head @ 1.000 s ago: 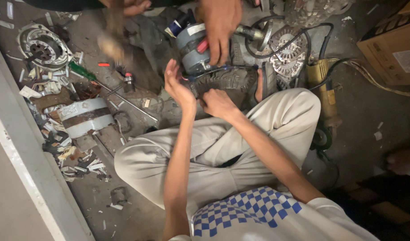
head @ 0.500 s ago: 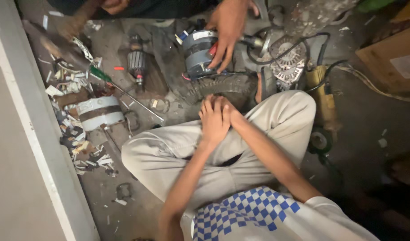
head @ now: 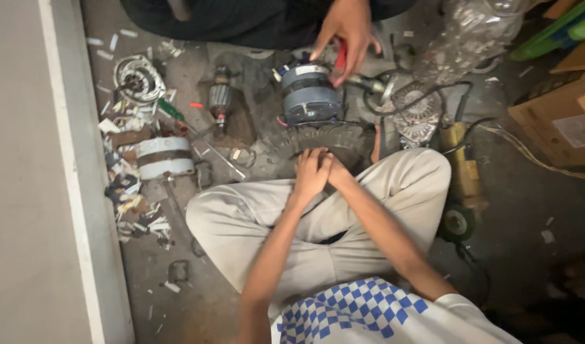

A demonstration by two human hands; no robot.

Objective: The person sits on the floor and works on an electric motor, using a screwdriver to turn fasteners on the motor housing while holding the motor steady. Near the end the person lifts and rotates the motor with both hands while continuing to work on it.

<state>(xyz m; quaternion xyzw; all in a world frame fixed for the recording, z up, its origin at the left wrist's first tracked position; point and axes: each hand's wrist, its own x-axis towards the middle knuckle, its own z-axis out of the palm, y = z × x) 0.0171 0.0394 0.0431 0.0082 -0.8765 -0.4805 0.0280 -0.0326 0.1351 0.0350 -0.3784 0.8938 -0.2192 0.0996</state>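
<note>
Legs: The person sat cross-legged on the floor (head: 203,299) in pale trousers (head: 254,223).
Left hand: The left hand (head: 310,173) was curled shut with nothing in it, and it pressed against the other hand.
Right hand: The right hand (head: 336,171) was closed too, with nothing held, and it touched the left one just above the knees.
Tyre piece: A dark ribbed tyre piece (head: 324,137) lay on the floor just past the two hands, nearly touching them.
Motor: The round grey motor (head: 310,95) stood just beyond the tyre piece, near the middle of the floor.
Other person's hand: A co-worker's hand (head: 348,32) reached down from the far side and touched the motor top, close to a red bit (head: 341,56).
Doing it well: I think the joined hands should stay low and still, so the co-worker's hand had room on the motor.
Left of the floor: A striped ring (head: 165,158), a small rotor (head: 220,99) and paper scraps lay by the wall side.
Right of the floor: A yellow tool (head: 461,165) and a cardboard box (head: 560,121) were well apart from the hands.
</note>
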